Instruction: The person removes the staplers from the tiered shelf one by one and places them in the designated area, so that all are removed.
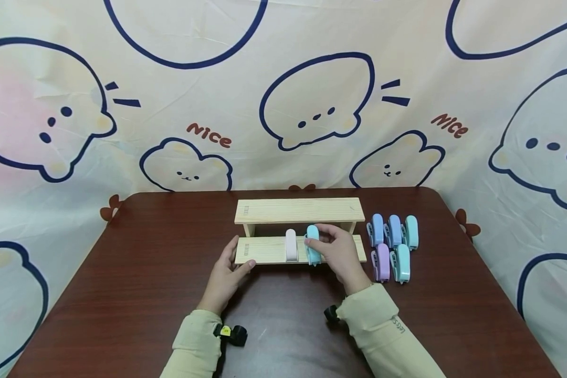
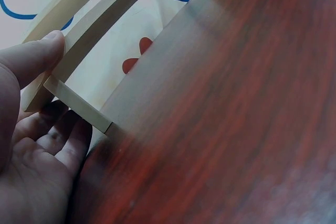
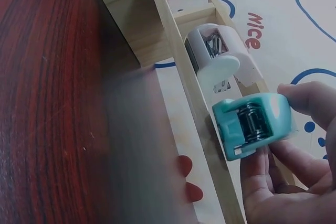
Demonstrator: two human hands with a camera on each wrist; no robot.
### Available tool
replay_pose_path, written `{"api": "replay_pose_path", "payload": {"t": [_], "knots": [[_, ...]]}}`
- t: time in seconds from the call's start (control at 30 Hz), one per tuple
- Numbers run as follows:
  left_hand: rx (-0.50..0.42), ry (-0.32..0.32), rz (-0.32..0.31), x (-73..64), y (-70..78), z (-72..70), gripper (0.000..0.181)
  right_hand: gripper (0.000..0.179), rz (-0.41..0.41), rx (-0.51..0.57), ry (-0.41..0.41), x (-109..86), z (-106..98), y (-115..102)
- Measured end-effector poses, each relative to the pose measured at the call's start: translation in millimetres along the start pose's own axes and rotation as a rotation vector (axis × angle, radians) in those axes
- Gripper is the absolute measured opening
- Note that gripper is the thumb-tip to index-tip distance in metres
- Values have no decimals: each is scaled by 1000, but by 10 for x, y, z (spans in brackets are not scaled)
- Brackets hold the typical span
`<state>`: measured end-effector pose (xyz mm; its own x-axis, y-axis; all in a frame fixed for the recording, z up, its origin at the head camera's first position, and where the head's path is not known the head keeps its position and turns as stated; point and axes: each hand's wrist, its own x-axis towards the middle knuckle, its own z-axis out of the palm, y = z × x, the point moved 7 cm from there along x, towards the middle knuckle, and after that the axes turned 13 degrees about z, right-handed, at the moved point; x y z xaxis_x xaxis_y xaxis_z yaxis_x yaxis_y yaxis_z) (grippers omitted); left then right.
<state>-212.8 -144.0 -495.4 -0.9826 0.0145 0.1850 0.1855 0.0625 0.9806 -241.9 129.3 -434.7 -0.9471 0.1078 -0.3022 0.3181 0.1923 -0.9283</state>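
A two-tier wooden shelf (image 1: pixel 260 251) stands on the table, a white mini stapler (image 1: pixel 290 245) upright on its lower board. My right hand (image 1: pixel 337 257) pinches a turquoise mini stapler (image 1: pixel 313 244) between thumb and fingers, just right of the white one at the lower board. The right wrist view shows the metal spring end of this turquoise stapler (image 3: pixel 254 124) close to the board's front edge. At the shelf's left end my left hand (image 1: pixel 225 278) grips the lower board, thumb at its front. In the left wrist view the fingers (image 2: pixel 68 137) curl by the end support.
Right of the shelf, several mini staplers lie in two rows: blue ones (image 1: pixel 377 230), a purple one (image 1: pixel 382 262) and mint-green ones (image 1: pixel 401 264). The upper board (image 1: pixel 300 211) rises behind the lower one. A patterned cloth (image 1: pixel 312 168) hangs behind the brown table (image 1: pixel 137 294).
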Motion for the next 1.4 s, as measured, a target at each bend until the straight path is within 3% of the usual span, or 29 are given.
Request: {"api": "replay_pose_path", "payload": {"t": [0.5, 1.4], "knots": [[15, -1, -6, 0, -27, 8, 85, 45, 27, -54, 43, 26, -134, 28], [32, 4, -10, 3, -33, -6, 85, 46, 37, -49, 83, -82, -463, -2]]}}
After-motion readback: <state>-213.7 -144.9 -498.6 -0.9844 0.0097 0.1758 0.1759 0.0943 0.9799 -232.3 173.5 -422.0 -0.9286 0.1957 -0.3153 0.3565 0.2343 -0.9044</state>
